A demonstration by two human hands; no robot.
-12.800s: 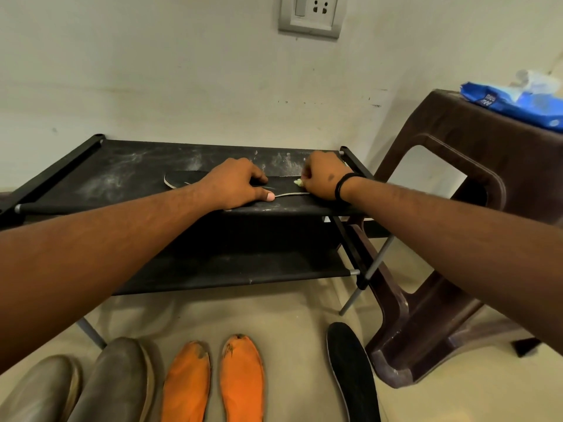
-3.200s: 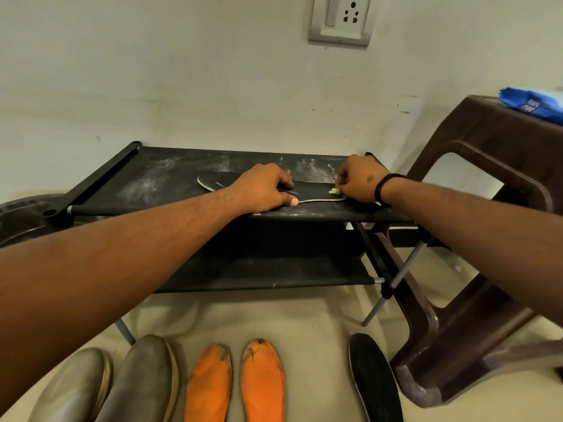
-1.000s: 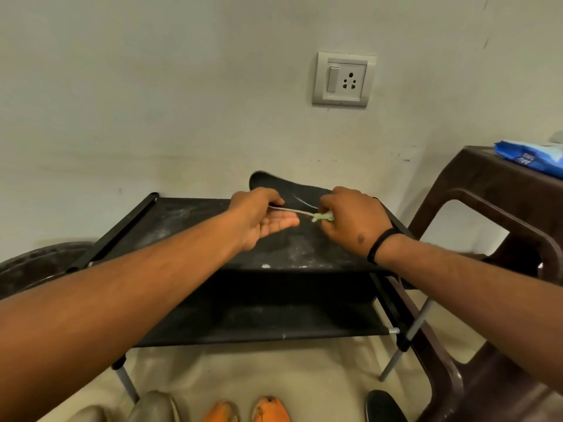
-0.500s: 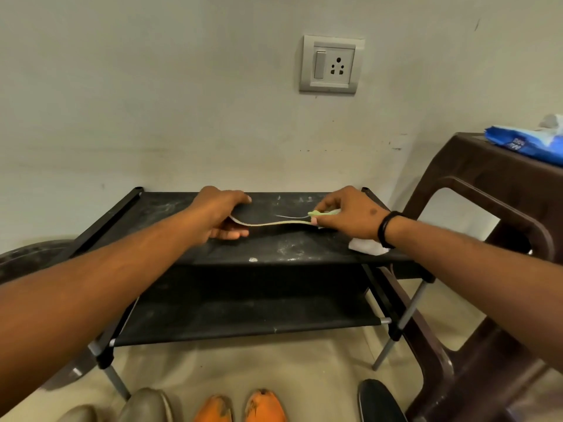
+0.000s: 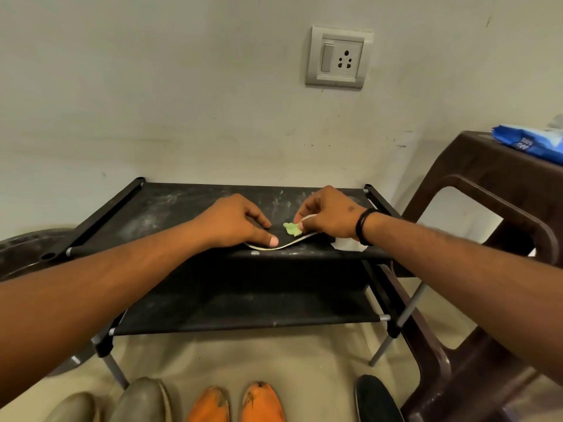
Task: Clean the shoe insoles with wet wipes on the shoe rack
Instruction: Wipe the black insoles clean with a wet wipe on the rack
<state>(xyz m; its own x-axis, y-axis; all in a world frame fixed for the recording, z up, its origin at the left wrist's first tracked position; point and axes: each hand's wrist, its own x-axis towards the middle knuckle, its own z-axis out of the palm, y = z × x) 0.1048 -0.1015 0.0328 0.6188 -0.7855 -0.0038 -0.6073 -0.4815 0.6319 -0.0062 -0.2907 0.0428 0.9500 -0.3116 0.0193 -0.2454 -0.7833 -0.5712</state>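
Black two-tier shoe rack (image 5: 170, 205), fabric shelves, dusty white smears on the top shelf, standing against a pale wall below a switch-and-socket plate (image 5: 337, 57). On the front part of the top shelf: one black insole (image 5: 281, 239) with a pale edge, bent in a wave so that its right end lifts off the shelf. Left hand (image 5: 234, 222) lies palm down on the insole's left part, fingers nearly straight and spread, thumb tip pressing the pale front edge; it presses the insole and grasps nothing. Right hand (image 5: 327, 216), black band at the wrist, has fingers curled, pinching the raised right end of the insole; a small green scrap (image 5: 292, 229) sits on the insole at its thumb and fingertips. A white wet wipe (image 5: 347, 244) lies on the shelf beneath the right wrist, partly hidden. To the right, a brown plastic stool (image 5: 475, 166) bearing a blue wet-wipe pack (image 5: 530, 143). On the floor below: a pair of grey-green shoes (image 5: 143, 400), two orange insoles (image 5: 262, 402), one further black insole (image 5: 374, 397).
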